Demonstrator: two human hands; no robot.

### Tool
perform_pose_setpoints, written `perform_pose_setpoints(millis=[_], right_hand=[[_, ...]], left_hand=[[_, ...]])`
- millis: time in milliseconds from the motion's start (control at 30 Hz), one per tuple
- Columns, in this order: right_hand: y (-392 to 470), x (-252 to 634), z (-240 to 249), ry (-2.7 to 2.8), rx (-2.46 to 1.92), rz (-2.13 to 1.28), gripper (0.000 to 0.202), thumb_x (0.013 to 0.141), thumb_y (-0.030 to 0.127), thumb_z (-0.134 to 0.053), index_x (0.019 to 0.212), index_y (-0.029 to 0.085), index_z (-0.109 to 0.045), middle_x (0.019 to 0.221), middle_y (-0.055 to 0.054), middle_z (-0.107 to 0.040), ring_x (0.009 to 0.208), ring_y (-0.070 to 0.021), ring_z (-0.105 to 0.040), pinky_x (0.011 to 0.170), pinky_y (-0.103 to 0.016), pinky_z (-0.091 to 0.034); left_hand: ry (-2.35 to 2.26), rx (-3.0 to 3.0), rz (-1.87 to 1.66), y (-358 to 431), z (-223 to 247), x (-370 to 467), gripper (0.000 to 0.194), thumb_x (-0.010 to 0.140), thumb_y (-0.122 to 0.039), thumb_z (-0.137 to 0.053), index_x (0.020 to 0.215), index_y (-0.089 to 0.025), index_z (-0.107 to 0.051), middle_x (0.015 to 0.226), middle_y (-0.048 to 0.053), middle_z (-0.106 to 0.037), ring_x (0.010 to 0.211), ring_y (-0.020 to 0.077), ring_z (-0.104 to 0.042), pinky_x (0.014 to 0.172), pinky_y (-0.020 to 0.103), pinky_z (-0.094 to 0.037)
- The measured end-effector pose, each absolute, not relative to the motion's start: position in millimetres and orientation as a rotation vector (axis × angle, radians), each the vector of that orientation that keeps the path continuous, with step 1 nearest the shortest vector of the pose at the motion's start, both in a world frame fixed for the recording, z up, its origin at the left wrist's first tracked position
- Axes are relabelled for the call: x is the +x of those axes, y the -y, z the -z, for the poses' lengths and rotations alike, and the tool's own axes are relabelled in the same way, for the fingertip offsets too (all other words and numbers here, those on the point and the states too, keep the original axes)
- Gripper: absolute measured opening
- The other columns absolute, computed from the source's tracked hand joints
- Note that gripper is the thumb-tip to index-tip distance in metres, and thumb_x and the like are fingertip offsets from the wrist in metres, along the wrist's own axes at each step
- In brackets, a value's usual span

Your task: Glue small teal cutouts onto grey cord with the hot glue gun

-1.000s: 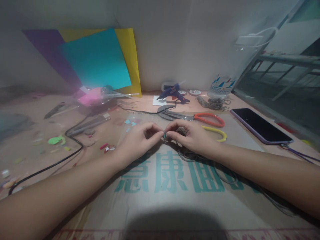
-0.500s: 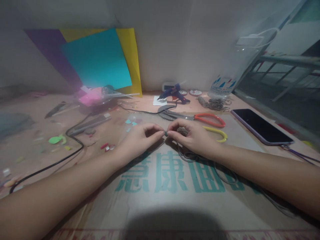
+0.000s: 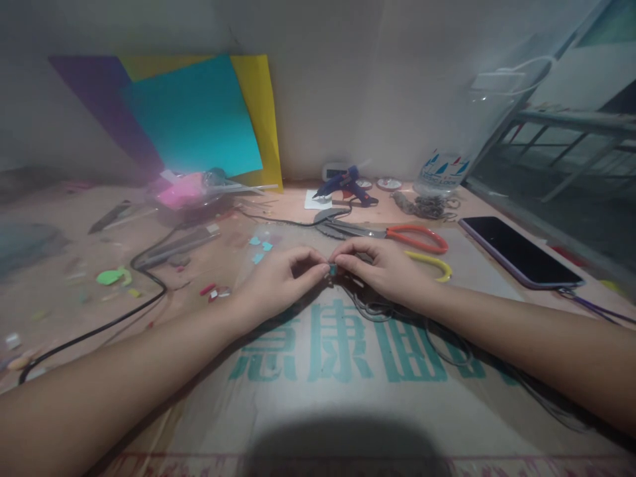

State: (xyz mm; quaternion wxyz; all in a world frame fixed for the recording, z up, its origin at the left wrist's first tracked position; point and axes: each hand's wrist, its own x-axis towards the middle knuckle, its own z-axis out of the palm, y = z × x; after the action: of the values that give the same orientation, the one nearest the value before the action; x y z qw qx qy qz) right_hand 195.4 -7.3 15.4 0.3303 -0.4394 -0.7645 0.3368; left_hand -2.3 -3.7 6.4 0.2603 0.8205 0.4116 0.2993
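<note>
Head view: thumb and forefinger of the left hand [image 3: 281, 281] and right hand [image 3: 387, 271] pinch tight on a tiny teal piece [image 3: 332, 270] between them, its long axis indiscernible; thin gray cord [image 3: 376, 317] loops rightward beneath the right forearm [image 3: 521, 338].

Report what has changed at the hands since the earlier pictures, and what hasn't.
More of the small teal piece shows between the fingertips of the left hand and the right hand; the right thumb seems to have shifted slightly rightward. Nothing has visibly been set down or newly picked up. The scissors, glue gun and phone stayed put.
</note>
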Motion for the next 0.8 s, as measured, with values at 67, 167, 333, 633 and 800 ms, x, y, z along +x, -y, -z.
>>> perform_pose_setpoints(millis=[67,167,333,633,800], right_hand=[[8.1,195.1,-16.4,2.0,-1.154,-0.892,0.018,0.087,0.03,-0.053,0.086,0.016,-0.065,0.076,-0.001,-0.068,0.067,-0.0118,-0.061,0.06,-0.022,-0.045],[9.3,194.9,-17.8,2.02,-1.145,-0.853,0.017,0.086,0.03,-0.055,0.085,0.017,-0.065,0.077,-0.001,-0.068,0.07,-0.0123,-0.062,0.063,-0.023,-0.045],[10.7,193.7,-19.9,2.076,-1.162,-0.725,0.014,0.085,0.027,-0.056,0.082,0.017,-0.065,0.076,-0.001,-0.069,0.07,-0.0131,-0.061,0.064,-0.023,-0.045],[11.0,192.2,-19.3,2.055,-1.182,-0.684,0.017,0.086,0.031,-0.055,0.081,0.017,-0.064,0.074,-0.001,-0.068,0.066,-0.0122,-0.06,0.059,-0.022,-0.043],[11.4,195.2,-18.4,2.046,-1.152,-0.794,0.024,0.091,0.032,-0.047,0.083,0.016,-0.064,0.076,-0.001,-0.068,0.069,-0.0123,-0.062,0.062,-0.022,-0.045]], left_hand=[[-1.121,2.227,-0.812,3.7,-6.4,-2.2,0.023,0.088,-0.034,-0.05,0.083,-0.019,-0.066,0.079,0.0,-0.069,0.073,0.0148,-0.06,0.069,0.025,-0.047],[-1.14,2.215,-0.81,3.8,-6.8,-2.2,0.023,0.087,-0.035,-0.049,0.083,-0.019,-0.066,0.079,0.0,-0.068,0.073,0.0147,-0.059,0.069,0.025,-0.046],[-1.15,2.198,-0.811,4.0,-6.6,-2.1,0.022,0.086,-0.034,-0.05,0.082,-0.019,-0.066,0.078,-0.001,-0.068,0.072,0.0149,-0.059,0.069,0.025,-0.046],[-1.116,2.181,-0.805,3.9,-6.2,-1.5,0.024,0.087,-0.036,-0.049,0.084,-0.019,-0.066,0.079,-0.001,-0.068,0.073,0.0148,-0.06,0.068,0.024,-0.046],[-1.15,2.16,-0.802,3.1,-5.9,-1.9,0.024,0.087,-0.036,-0.05,0.082,-0.019,-0.066,0.074,-0.001,-0.067,0.068,0.0139,-0.059,0.066,0.024,-0.046]])
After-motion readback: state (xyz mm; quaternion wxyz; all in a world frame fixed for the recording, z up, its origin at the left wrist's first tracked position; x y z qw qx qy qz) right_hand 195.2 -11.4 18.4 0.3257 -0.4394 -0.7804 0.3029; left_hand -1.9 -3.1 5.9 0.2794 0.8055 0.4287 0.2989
